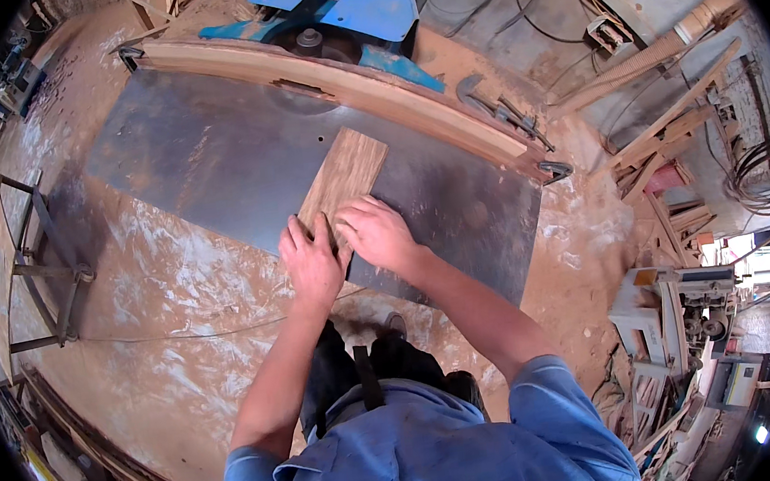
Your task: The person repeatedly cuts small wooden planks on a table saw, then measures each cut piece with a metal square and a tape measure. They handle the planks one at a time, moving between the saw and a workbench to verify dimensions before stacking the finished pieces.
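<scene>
A short, flat wooden board [348, 162] with brown grain lies on the dark metal machine table [456, 206]. Its far end points toward the wooden fence [410, 113] and stops short of it. My left hand [312, 259] grips the near end at the left side, fingers over the top. Beside it, my right hand [378, 232] is closed on the near right edge with bent fingers. The two hands nearly touch, and they hide the board's near end. Behind the fence opening stands a blue machine hood [381, 4] with a dark spindle part.
Clamps [556, 170] hold the fence at its ends. A C-shaped clamp [473, 93] lies behind it. Sawdust covers the floor [168, 298]. A metal-legged stand [54, 272] is at left; scrap wood [679, 212], coiled cable [764, 176] and a hose [707, 19] are at right.
</scene>
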The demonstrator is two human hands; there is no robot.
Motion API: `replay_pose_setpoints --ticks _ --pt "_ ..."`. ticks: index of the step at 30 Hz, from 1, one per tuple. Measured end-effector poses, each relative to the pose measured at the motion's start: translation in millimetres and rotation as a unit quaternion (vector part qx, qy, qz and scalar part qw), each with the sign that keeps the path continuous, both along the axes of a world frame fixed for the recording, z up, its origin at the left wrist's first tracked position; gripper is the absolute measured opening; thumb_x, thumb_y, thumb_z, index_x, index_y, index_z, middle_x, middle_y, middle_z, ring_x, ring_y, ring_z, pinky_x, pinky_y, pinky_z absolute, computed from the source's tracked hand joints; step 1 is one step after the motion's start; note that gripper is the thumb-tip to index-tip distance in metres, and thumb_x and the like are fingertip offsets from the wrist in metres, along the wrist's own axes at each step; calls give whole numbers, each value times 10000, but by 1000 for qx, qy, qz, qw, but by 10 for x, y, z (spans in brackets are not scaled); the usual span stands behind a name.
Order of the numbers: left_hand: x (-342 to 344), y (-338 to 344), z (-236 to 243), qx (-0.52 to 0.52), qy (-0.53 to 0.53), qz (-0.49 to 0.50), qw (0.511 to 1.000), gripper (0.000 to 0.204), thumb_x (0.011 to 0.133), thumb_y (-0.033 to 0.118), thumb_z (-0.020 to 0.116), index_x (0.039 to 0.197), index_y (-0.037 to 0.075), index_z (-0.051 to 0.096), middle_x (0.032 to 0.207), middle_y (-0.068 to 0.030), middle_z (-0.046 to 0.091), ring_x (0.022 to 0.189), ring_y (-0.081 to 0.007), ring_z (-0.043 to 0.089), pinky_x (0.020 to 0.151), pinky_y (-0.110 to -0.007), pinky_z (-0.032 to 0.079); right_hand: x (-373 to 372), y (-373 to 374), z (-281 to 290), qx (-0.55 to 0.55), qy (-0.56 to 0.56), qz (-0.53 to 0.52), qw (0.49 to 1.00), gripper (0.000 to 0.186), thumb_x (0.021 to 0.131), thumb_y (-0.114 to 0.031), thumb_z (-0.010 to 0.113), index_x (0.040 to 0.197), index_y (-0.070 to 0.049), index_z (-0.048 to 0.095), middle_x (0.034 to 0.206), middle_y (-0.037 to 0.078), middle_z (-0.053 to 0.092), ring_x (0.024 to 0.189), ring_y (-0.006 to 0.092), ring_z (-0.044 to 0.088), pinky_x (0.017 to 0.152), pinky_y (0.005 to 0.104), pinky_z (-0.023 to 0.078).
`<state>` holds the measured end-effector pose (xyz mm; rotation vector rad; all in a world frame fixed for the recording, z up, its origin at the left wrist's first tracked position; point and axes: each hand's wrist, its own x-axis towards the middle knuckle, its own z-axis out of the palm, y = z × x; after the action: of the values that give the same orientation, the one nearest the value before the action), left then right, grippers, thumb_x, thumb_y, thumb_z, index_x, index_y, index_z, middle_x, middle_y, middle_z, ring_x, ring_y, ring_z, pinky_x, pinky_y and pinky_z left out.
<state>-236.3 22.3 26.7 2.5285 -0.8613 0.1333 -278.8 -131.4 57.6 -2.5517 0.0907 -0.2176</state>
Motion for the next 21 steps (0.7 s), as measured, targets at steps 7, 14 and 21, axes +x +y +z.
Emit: replay_pose_setpoints --ticks 7,14,21 --pt "-36 -203 16 27 -20 26 999 656 764 375 746 1301 51 552 1320 -326 448 1153 -468 450 1001 -515 377 607 -295 -462 -52 -131 93 986 213 865 -171 604 996 -25 686 1248 115 616 1283 284 490 1087 407 376" --pt "120 -648 32 23 -16 57 998 648 749 360 763 1283 54 561 1298 -291 452 1141 -445 447 996 -498 384 1001 -733 -524 -55 -111 133 983 278 851 -172 590 1073 -49 702 1261 89 625 1288 254 497 1097 394 377" --pt "140 -722 -11 42 -7 68 997 668 717 346 788 1277 57 568 1314 -294 442 1136 -451 447 997 -507 384 1139 -818 -613 -21 -160 134 978 207 850 -147 581 965 -37 715 1116 99 681 1196 273 570 1089 398 398"
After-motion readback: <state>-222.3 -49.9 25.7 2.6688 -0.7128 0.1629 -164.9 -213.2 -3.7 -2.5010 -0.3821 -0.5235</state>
